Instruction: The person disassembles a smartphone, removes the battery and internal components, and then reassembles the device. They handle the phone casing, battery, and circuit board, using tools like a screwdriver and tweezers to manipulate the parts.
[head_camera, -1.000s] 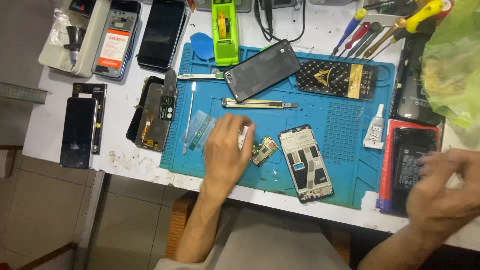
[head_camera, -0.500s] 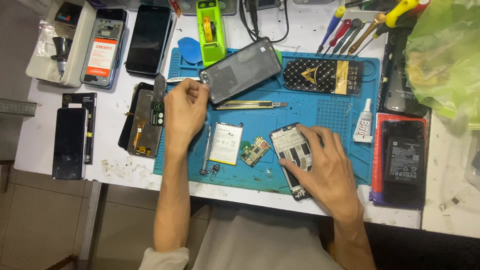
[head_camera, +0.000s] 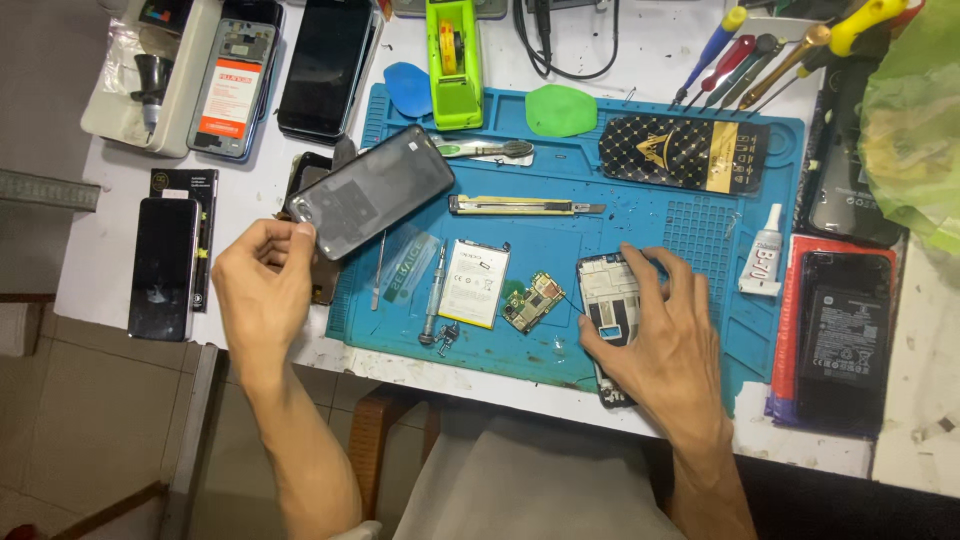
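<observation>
White table (head_camera: 640, 40) under a blue repair mat (head_camera: 560, 150) carries phone parts. Left hand (head_camera: 262, 290) pinches the corner of a dark phone back cover (head_camera: 372, 190), tilted at the mat's left edge. Right hand (head_camera: 662, 325), fingers spread, presses on an opened phone frame (head_camera: 606, 295) beside a small circuit board (head_camera: 533, 301) and a white battery (head_camera: 475, 282)
</observation>
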